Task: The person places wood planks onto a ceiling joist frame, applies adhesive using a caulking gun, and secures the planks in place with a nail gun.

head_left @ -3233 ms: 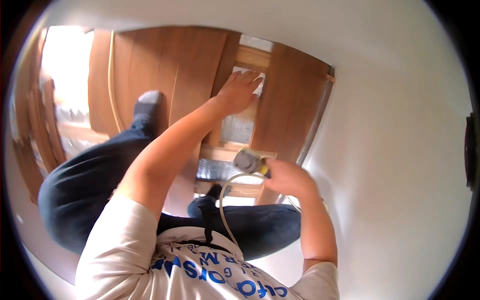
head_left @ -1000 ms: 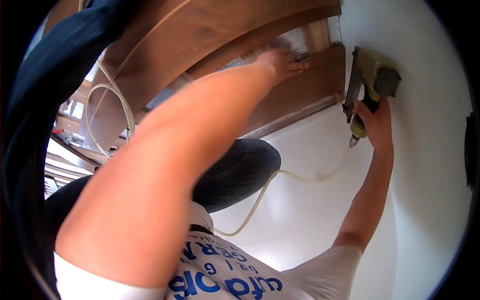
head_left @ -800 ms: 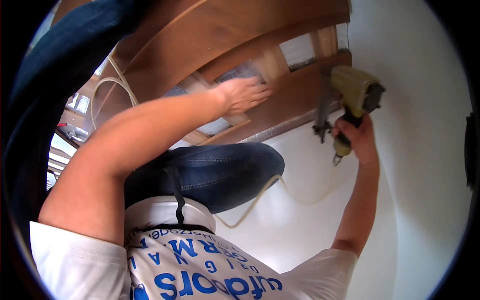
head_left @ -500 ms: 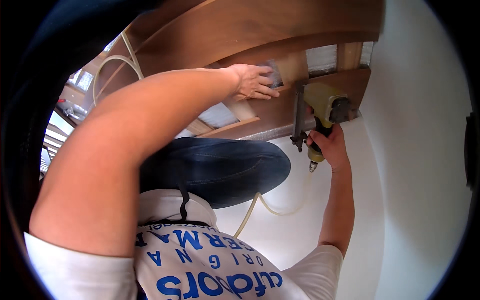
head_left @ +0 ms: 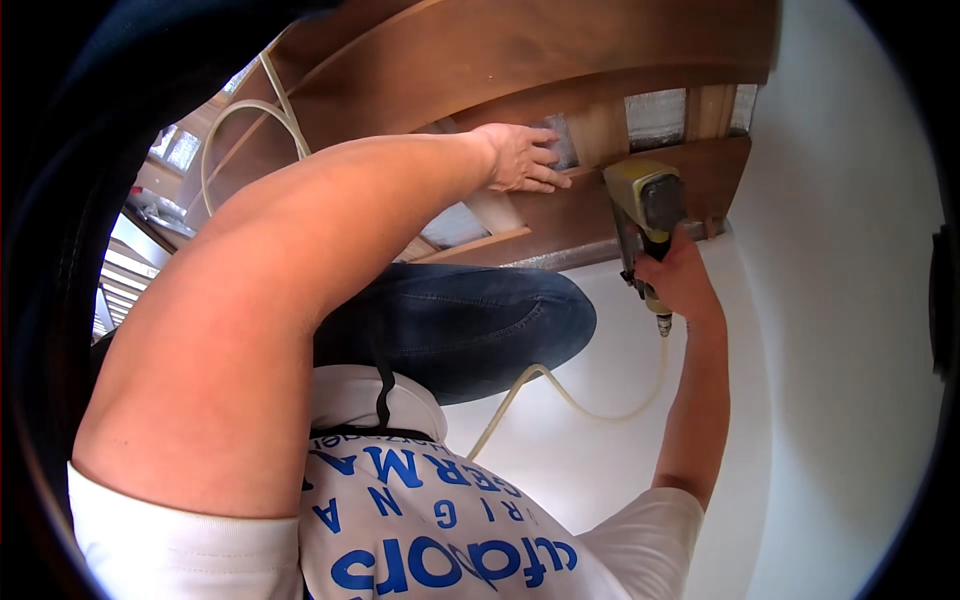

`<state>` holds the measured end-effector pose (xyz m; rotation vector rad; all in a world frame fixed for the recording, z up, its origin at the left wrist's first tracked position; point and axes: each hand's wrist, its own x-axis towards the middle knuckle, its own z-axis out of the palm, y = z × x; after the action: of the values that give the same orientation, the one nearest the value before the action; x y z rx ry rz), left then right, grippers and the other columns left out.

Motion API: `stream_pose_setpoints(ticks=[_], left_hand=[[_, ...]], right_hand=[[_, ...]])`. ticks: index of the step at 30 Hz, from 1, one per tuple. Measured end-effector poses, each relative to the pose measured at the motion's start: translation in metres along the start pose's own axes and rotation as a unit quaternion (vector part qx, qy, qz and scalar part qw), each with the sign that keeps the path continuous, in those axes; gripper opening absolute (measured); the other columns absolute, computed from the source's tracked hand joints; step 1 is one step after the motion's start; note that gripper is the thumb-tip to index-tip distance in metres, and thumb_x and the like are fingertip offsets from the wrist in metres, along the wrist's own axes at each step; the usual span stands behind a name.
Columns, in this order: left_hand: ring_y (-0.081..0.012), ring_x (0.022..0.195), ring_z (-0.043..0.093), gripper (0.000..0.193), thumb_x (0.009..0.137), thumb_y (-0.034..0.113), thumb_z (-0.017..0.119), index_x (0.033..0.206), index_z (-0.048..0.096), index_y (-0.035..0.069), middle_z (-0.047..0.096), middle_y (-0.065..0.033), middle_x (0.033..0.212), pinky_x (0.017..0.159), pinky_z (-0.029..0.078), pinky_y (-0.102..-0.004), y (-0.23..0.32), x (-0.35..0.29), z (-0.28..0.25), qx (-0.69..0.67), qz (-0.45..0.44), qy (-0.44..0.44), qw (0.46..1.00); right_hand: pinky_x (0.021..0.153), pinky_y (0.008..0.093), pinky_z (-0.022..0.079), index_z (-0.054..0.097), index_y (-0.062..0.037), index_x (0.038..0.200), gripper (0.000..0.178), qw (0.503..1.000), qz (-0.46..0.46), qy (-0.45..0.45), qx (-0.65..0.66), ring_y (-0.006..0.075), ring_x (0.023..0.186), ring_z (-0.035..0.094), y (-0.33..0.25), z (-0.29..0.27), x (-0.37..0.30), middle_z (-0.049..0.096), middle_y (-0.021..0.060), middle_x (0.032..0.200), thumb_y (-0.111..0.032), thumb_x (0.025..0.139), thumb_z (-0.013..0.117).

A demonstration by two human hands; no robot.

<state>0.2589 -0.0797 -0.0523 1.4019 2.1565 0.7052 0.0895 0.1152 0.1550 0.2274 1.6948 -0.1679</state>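
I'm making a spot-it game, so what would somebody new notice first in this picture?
Probably the chunky olive-green air tool right of the middle, gripped by the right hand, with a pale hose curling below it. Next might be the spread left hand near the upper middle, by a gap between brown boards where shiny silvery patches show.

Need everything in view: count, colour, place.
nail gun: one, olive and black, right of centre
air hose: at least one, cream, below nail gun; loop at left
floorboards: at least two, brown, top
battens: several, light brown, between floorboards
foil sheeting: several patches, silver, between battens
wall: at least one, white, right
trousers: one pair, dark blue, centre and left
T-shirt: one, white, bottom
left hand: one, spread at floorboards' gap
right hand: one, around nail gun's grip
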Motion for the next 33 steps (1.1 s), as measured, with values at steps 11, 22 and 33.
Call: stream_pose_setpoints(ticks=[11,22,33], left_hand=[[-0.02,0.153,0.027,0.061,0.103,0.028,0.041,0.163,0.028,0.024,0.014,0.0077,0.172,0.129,0.007,-0.05,-0.005,-0.003,0.0,-0.004,0.005,0.0,1.0],[-0.0219,0.152,0.03,0.064,0.102,0.029,0.045,0.163,0.027,0.022,0.012,0.0055,0.173,0.129,0.007,-0.0499,-0.005,-0.004,-0.001,-0.001,0.015,-0.003,1.0],[-0.0193,0.155,0.022,0.056,0.101,0.024,0.045,0.156,0.037,0.027,0.025,0.0033,0.169,0.129,0.01,-0.0498,-0.006,0.019,-0.022,-0.002,-0.025,-0.121,0.992]], right_hand=[[0.08,0.0364,0.054,0.058,0.0042,0.116,0.039,0.999,0.004,0.029,-0.034,0.0246,0.082,0.065,-0.014,-0.017,0.0,0.067,0.0144,0.091,-0.003,0.078,0.065],[0.064,0.0336,0.053,0.058,0.0011,0.117,0.037,0.999,-0.027,0.01,0.042,0.0175,0.068,0.063,-0.015,-0.013,0.001,0.064,0.01,0.081,-0.002,0.08,0.062],[0.066,0.03,0.05,0.054,0.0009,0.11,0.03,0.972,-0.024,0.164,0.166,0.0132,0.071,0.058,-0.009,-0.031,-0.152,0.062,0.0052,0.085,-0.007,0.087,0.072]])
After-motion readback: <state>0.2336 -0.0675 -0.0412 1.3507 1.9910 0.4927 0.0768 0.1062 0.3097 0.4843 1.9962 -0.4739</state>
